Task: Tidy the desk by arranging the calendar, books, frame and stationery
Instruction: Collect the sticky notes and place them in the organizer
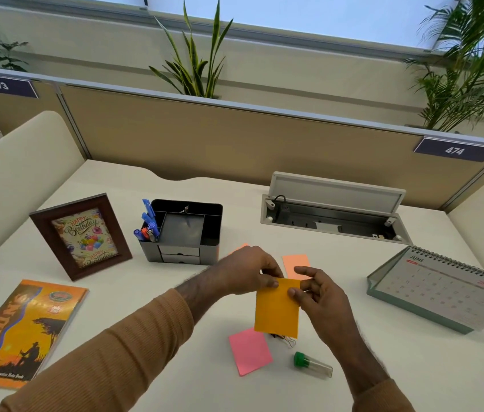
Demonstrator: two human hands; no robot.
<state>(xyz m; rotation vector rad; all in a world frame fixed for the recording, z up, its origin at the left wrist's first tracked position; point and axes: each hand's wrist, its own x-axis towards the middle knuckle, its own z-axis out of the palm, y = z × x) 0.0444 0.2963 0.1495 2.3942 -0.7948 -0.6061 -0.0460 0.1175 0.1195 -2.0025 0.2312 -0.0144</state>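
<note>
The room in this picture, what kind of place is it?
Most likely an open-plan office, at one numbered desk. Partition panels carry number plates such as 474, a power socket box is sunk into the desk, and a desk calendar and pen organiser stand on it.

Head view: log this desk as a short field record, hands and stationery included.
left hand: left hand pinches the top edge of the orange sticky note
right hand: right hand pinches the same note's top right corner
note state: lifted above the desk, hanging down
loose on desk: pink sticky note, peach sticky note, green-capped clear tube
organiser: black desk organiser, pens in its left compartment
frame: birthday photo frame, upright, left of organiser
notebook: orange notebook, flat, near left
calendar: June desk calendar, standing, right
</note>
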